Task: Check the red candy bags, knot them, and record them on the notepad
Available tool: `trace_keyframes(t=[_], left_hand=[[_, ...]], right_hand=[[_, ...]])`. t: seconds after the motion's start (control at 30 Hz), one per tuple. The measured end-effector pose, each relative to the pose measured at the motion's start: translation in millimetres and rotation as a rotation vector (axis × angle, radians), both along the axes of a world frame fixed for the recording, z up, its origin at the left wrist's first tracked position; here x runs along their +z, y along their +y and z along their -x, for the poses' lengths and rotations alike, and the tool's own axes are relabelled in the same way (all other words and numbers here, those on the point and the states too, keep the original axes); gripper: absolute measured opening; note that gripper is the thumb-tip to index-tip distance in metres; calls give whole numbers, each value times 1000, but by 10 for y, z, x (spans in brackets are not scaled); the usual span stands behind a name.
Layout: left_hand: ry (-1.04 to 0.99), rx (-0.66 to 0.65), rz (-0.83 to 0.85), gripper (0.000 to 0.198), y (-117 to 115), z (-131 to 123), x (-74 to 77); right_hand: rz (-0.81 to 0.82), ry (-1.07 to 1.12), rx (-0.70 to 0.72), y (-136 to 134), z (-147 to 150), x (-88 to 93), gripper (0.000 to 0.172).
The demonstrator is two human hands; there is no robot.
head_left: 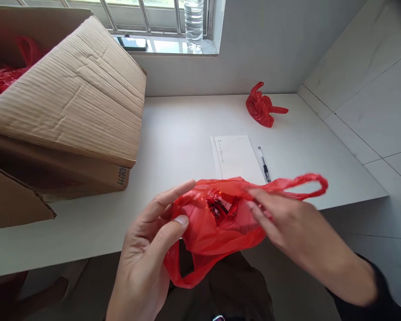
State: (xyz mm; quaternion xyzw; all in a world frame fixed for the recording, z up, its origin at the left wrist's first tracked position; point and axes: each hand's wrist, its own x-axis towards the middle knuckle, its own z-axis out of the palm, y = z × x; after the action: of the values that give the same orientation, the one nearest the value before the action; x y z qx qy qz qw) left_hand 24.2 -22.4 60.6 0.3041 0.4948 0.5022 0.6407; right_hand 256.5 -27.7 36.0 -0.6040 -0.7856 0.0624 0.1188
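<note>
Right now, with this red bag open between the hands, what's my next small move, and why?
Probably slide the right hand to the free handle loop and pull it toward the left hand: the red plastic bag gapes open over red wrapped items, while the other bag on the table is knotted.

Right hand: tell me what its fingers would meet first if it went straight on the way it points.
The red bag: the fingers of the right hand point left across its open mouth and seem to touch it. Beyond lie the shiny red wrappers inside, then the left hand, though depth is unclear.
</note>
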Motion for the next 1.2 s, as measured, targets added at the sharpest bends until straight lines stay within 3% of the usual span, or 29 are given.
trace_keyframes(t=[0.1, 0.17, 0.23, 0.33, 0.43, 0.5, 0.57, 0.63, 0.7, 0.8, 0.87, 0.93, 1.03, 1.1, 1.2], left_hand=[[18, -23, -35, 37, 22, 53, 7], [49, -36, -42, 41, 34, 93, 32], [69, -30, -43, 43, 47, 136, 66], [78, -16, -52, 45, 73, 205, 110], [101, -24, -60, 50, 94, 248, 138], [118, -18, -53, 54, 97, 239, 163], [117, 5, -29, 54, 87, 207, 202], [54, 23, 1, 51, 64, 178, 239], [-65, -3, 14, 49, 40, 174, 249], [-99, -99, -87, 48, 38, 197, 184], [-22, -185, -214, 49, 75, 194, 116], [16, -268, -310, 50, 133, 158, 69], [22, -326, -341, 39, 218, 84, 75], [64, -346, -332, 33, 252, 61, 120], [268, -398, -360, 32, 268, 93, 213]], right_hand=[[-289, -29, -69, 36, -170, 154, 48], [-377, -129, -121, 93, -317, 187, 56], [-321, -140, -147, 138, -442, 208, 44], [-100, 82, -279, 133, -488, 345, 17], [-113, 296, -548, 80, -383, 573, 16], [-201, 371, -606, 65, -309, 665, 22], [-164, 404, -486, 73, -279, 665, 25], [6, 403, -315, 87, -294, 611, 23], [120, 439, -231, 89, -329, 579, 23], [8, 604, -262, 70, -342, 663, 16], [-52, 687, -176, 64, -280, 764, 11], [-12, 691, 25, 84, -153, 822, 28], [49, 577, 378, 177, 110, 764, 64], [-40, 460, 506, 265, 273, 676, 58], [-198, 438, 514, 375, 413, 620, 30]])
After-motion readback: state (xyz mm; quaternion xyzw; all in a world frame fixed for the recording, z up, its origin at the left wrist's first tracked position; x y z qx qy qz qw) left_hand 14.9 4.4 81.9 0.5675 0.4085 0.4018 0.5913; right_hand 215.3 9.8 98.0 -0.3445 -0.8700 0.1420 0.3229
